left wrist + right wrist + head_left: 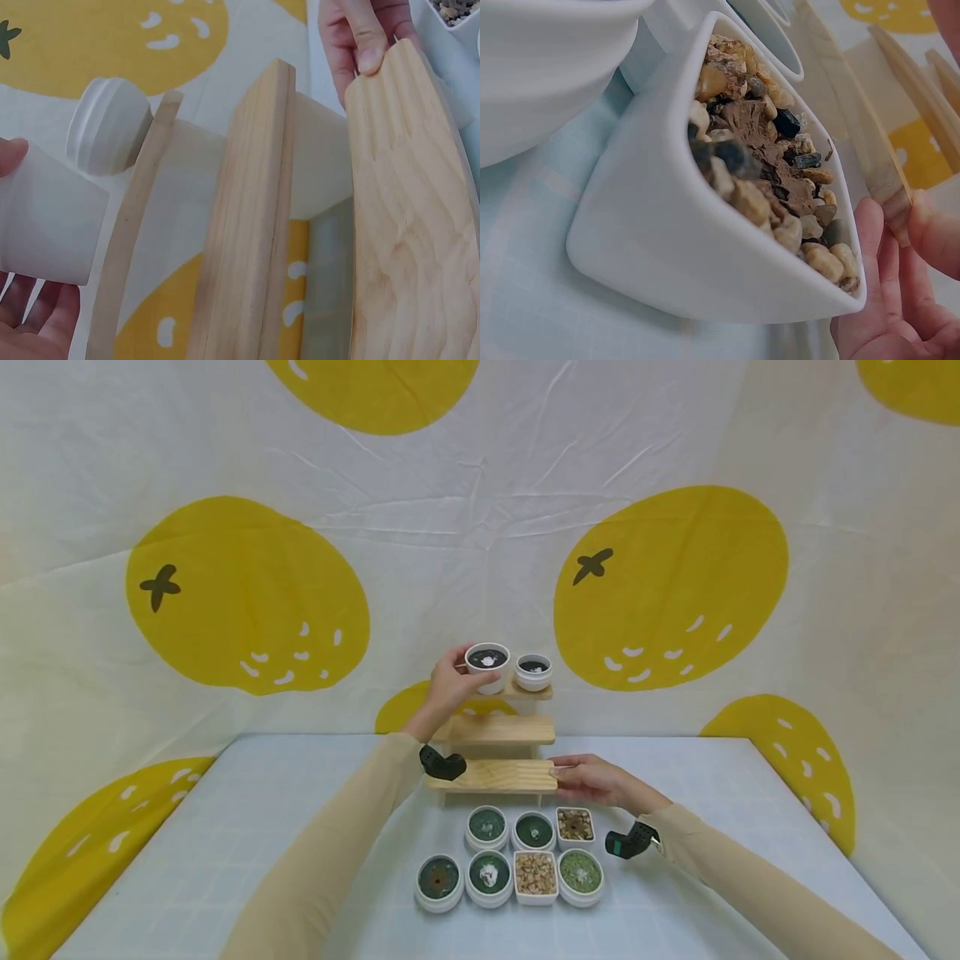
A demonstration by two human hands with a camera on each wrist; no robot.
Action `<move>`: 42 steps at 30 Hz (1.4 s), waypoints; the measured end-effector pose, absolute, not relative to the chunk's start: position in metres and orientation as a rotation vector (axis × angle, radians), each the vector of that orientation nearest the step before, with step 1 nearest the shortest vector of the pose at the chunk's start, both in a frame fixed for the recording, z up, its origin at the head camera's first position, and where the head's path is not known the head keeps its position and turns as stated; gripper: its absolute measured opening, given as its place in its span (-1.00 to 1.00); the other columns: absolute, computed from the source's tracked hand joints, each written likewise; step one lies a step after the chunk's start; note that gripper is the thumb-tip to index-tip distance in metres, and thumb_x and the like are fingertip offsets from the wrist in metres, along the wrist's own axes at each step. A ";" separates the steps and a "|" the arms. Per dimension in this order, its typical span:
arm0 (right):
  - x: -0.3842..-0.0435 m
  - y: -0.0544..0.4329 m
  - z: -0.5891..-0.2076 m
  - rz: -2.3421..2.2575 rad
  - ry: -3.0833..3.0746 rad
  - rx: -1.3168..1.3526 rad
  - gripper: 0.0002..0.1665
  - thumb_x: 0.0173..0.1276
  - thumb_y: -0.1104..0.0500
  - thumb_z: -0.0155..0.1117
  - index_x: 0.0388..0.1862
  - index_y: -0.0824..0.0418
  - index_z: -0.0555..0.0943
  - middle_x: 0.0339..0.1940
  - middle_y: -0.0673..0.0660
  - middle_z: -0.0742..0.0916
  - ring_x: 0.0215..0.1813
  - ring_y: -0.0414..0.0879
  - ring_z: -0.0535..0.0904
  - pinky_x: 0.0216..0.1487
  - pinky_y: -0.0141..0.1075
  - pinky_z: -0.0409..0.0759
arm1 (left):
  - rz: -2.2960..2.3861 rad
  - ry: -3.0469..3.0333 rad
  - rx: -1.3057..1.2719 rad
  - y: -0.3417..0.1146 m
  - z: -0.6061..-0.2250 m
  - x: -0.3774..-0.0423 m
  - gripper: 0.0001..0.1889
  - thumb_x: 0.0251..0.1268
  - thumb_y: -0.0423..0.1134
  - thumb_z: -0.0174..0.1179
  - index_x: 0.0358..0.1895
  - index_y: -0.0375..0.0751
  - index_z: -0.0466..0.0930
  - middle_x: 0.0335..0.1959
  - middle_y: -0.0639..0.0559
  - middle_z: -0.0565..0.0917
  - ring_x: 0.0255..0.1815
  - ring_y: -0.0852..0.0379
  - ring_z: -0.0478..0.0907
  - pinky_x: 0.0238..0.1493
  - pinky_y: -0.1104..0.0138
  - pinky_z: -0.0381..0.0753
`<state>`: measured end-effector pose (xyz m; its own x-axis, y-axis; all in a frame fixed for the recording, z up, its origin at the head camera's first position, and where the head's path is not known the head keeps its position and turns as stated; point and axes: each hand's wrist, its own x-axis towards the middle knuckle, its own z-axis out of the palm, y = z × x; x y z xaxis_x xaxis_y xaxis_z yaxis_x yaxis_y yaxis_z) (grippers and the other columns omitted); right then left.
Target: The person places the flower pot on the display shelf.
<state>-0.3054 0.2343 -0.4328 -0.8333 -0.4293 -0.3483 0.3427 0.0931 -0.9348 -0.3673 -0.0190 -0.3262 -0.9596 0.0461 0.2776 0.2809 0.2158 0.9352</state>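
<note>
My left hand grips a round white pot with dark filling and a white patch, at the left end of the wooden step stand's top shelf. In the left wrist view a narrow gap shows between this pot and the shelf edge. Beside it, a second white pot stands on the same shelf. Lower down, my right hand pinches the right end of the bottom shelf, thumb on top and fingers beneath, as the right wrist view also shows.
In front of the stand sit several small white pots in two rows, among them a square pot of pebbles, close to my right wrist. The middle shelf lies between my hands. A cloth backdrop with yellow fruit hangs behind.
</note>
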 end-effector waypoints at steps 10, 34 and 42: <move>-0.304 0.232 -0.434 -1.800 1.827 -0.043 -0.33 0.46 0.27 0.03 0.44 0.49 0.10 -0.24 0.00 0.70 -0.23 -0.26 0.65 -0.14 -0.44 0.68 | -1.748 -2.349 -0.311 -0.017 -0.334 -0.373 -0.30 -0.01 -0.18 0.46 0.26 -0.25 0.43 0.06 -0.13 0.59 -0.05 0.04 0.50 -0.20 0.50 0.48; -0.302 0.232 -0.429 -1.783 1.839 -0.062 -0.33 0.48 0.26 0.00 0.45 0.49 0.07 -0.24 0.02 0.68 -0.26 -0.27 0.63 -0.19 -0.48 0.67 | -1.771 -2.315 -0.304 -0.006 -0.334 -0.373 -0.25 0.07 -0.16 0.42 0.34 -0.26 0.32 0.16 -0.17 0.52 0.11 -0.07 0.48 0.15 0.18 0.56; -0.303 0.233 -0.431 -1.776 1.862 -0.051 -0.33 0.48 0.26 0.00 0.46 0.48 0.08 -0.25 0.01 0.67 -0.26 -0.28 0.63 -0.20 -0.49 0.67 | -1.793 -2.299 -0.298 -0.005 -0.335 -0.370 -0.26 0.08 -0.21 0.41 0.35 -0.25 0.30 0.18 -0.19 0.52 0.14 -0.10 0.49 0.19 0.17 0.56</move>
